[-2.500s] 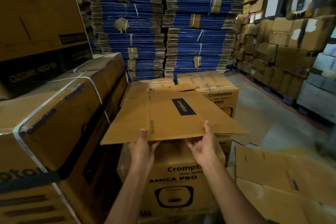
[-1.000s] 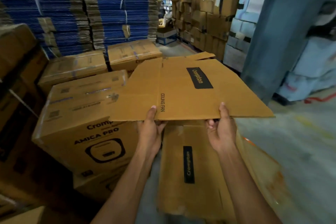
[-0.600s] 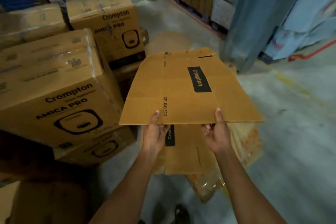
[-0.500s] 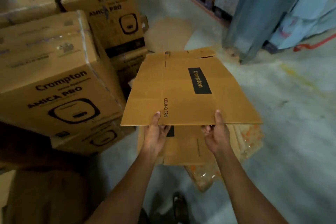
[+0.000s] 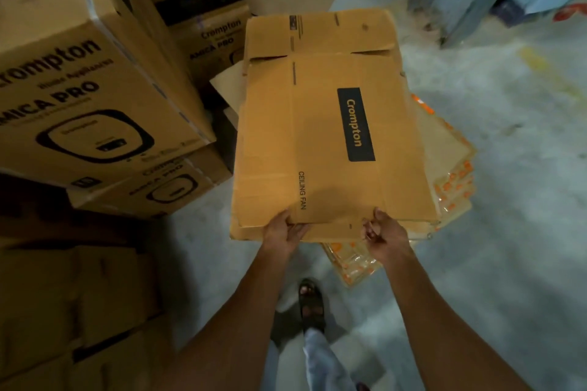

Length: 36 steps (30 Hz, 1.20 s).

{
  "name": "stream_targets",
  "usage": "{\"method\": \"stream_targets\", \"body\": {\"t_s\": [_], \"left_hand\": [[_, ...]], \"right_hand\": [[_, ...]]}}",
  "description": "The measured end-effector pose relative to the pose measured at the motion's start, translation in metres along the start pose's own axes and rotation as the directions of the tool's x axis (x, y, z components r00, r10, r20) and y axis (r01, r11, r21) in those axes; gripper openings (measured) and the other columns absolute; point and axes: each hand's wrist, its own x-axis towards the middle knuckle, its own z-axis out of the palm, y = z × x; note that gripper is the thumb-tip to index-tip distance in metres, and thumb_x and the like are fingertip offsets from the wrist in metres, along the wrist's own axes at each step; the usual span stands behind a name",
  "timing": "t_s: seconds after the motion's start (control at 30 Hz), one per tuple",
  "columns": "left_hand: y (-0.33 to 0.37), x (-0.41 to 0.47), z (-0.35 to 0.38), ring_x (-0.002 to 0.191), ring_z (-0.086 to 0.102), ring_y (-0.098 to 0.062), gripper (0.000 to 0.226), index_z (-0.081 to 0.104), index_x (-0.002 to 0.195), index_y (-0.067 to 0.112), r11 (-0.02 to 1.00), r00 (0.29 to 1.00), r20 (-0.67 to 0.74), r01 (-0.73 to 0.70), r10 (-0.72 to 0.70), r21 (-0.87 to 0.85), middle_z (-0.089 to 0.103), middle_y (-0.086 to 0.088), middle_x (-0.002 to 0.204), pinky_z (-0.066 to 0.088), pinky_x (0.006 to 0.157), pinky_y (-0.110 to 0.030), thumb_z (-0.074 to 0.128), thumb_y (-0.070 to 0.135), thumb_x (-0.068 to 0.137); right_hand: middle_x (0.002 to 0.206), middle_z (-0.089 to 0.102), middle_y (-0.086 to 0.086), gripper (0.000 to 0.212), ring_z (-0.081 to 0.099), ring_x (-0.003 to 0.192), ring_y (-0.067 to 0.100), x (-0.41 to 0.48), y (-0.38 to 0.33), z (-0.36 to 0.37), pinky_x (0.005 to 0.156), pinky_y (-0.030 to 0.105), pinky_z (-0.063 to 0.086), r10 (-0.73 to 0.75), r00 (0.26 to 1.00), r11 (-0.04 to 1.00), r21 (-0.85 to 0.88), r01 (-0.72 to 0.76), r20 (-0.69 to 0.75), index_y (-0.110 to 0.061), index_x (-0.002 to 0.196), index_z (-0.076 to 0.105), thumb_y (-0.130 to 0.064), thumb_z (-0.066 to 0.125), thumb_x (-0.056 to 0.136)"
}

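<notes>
Sealed boxes (image 5: pixel 95 89), printed "Crompton Amica Pro", stacked at left on the floor (image 5: pixel 524 136). Left hand (image 5: pixel 284 232): fingers curled round the near edge of the flattened carton (image 5: pixel 317 136). Flattened carton: brown, marked "Crompton" and "Ceiling Fan", held level at centre, directly over a pile of flat cartons (image 5: pixel 444 143); whether it touches the pile cannot be told. Right hand (image 5: pixel 384 233): fingers curled, pinching the same near edge. Orange-printed sheets (image 5: pixel 457 187) under the pile at right.

The left hand (image 5: pixel 283 234) and right hand (image 5: pixel 383 235) are shown bare, as are the forearms (image 5: pixel 243 311); a dark strapped sandal (image 5: pixel 309 299) and pale trouser leg (image 5: pixel 321 356) are worn.
</notes>
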Motion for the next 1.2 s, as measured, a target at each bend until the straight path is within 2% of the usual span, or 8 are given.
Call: {"method": "stream_targets", "body": {"t_s": [0.23, 0.37, 0.43, 0.53, 0.63, 0.83, 1.0, 1.2], "left_hand": [[-0.001, 0.002, -0.007, 0.132, 0.051, -0.037, 0.054, 0.039, 0.146, -0.005, 0.999, 0.999, -0.003, 0.044, -0.044, 0.000, 0.050, -0.026, 0.143, 0.041, 0.114, -0.041, 0.057, 0.024, 0.104], [0.004, -0.004, -0.014, 0.120, 0.055, -0.038, 0.059, 0.037, 0.148, -0.002, 0.998, 0.999, 0.002, 0.036, -0.036, 0.044, 0.050, -0.023, 0.140, 0.046, 0.107, -0.043, 0.059, 0.028, 0.103], [0.009, -0.009, -0.016, 0.124, 0.057, -0.038, 0.051, 0.042, 0.146, 0.004, 0.992, 1.000, 0.010, -0.017, 0.016, 0.125, 0.053, -0.017, 0.141, 0.051, 0.101, -0.048, 0.057, 0.029, 0.103], [0.021, -0.022, -0.023, 0.113, 0.065, -0.030, 0.023, 0.060, 0.125, 0.016, 0.941, 0.989, 0.059, -0.145, 0.133, 0.306, 0.063, -0.010, 0.132, 0.054, 0.096, -0.045, 0.052, 0.025, 0.106], [0.043, -0.041, -0.040, 0.102, 0.068, -0.024, 0.017, 0.064, 0.115, 0.018, 0.889, 0.969, 0.062, -0.243, 0.238, 0.388, 0.068, -0.007, 0.122, 0.057, 0.092, -0.040, 0.051, 0.023, 0.106], [0.098, -0.075, -0.107, 0.107, 0.069, -0.025, 0.021, 0.064, 0.122, 0.015, 0.893, 0.924, -0.014, -0.367, 0.383, 0.260, 0.072, -0.005, 0.115, 0.058, 0.087, -0.036, 0.054, 0.022, 0.104], [0.127, -0.115, -0.192, 0.108, 0.067, -0.026, 0.011, 0.064, 0.110, 0.019, 0.873, 0.862, -0.137, -0.477, 0.488, 0.102, 0.069, -0.007, 0.118, 0.057, 0.091, -0.039, 0.057, 0.020, 0.103], [0.145, -0.183, -0.305, 0.095, 0.069, -0.023, 0.014, 0.067, 0.111, 0.017, 0.772, 0.752, -0.398, -0.618, 0.525, -0.150, 0.072, -0.005, 0.105, 0.056, 0.079, -0.033, 0.055, 0.020, 0.103]], "right_hand": [[0.092, 0.050, 0.006, 0.008, 0.064, 0.077, 0.024, 0.013, 0.009, -0.002, 0.050, 0.030, 0.059, 0.085, 0.996, 0.996, 0.008, -0.085, 0.019, -0.012, 0.103, 0.061, -0.007, 0.060, 0.097], [0.079, 0.052, 0.009, 0.004, 0.067, 0.066, 0.023, 0.007, 0.016, 0.001, 0.058, 0.035, 0.063, 0.119, 0.992, 0.993, 0.005, -0.119, 0.032, -0.011, 0.099, 0.056, -0.012, 0.060, 0.099], [0.079, 0.060, 0.008, 0.009, 0.067, 0.069, 0.021, -0.001, 0.020, 0.006, 0.062, 0.033, 0.061, 0.105, 0.993, 0.994, -0.012, -0.105, 0.050, -0.011, 0.092, 0.056, -0.010, 0.055, 0.101], [0.107, 0.067, 0.008, 0.007, 0.065, 0.090, 0.024, -0.016, 0.025, 0.023, 0.071, 0.034, 0.055, 0.043, 0.992, 0.996, -0.084, -0.033, 0.121, -0.008, 0.103, 0.060, -0.009, 0.053, 0.101], [0.106, 0.073, 0.008, 0.014, 0.065, 0.090, 0.023, -0.038, 0.032, 0.053, 0.074, 0.032, 0.053, -0.011, 0.975, 0.961, -0.267, 0.072, 0.221, -0.007, 0.112, 0.063, -0.012, 0.057, 0.101], [0.104, 0.070, 0.008, 0.013, 0.061, 0.080, 0.021, -0.087, 0.072, 0.124, 0.061, 0.025, 0.052, 0.021, 0.920, 0.878, -0.447, 0.170, 0.391, -0.009, 0.112, 0.062, -0.013, 0.054, 0.103], [0.102, 0.069, 0.005, 0.011, 0.059, 0.079, 0.019, -0.134, 0.136, 0.172, 0.069, 0.029, 0.047, 0.142, 0.858, 0.778, -0.592, 0.211, 0.493, -0.014, 0.107, 0.062, -0.014, 0.052, 0.102], [0.105, 0.070, 0.004, 0.018, 0.063, 0.082, 0.019, -0.218, 0.252, 0.213, 0.070, 0.030, 0.050, 0.381, 0.685, 0.545, -0.749, 0.377, 0.621, -0.012, 0.118, 0.059, -0.016, 0.047, 0.105]]}}
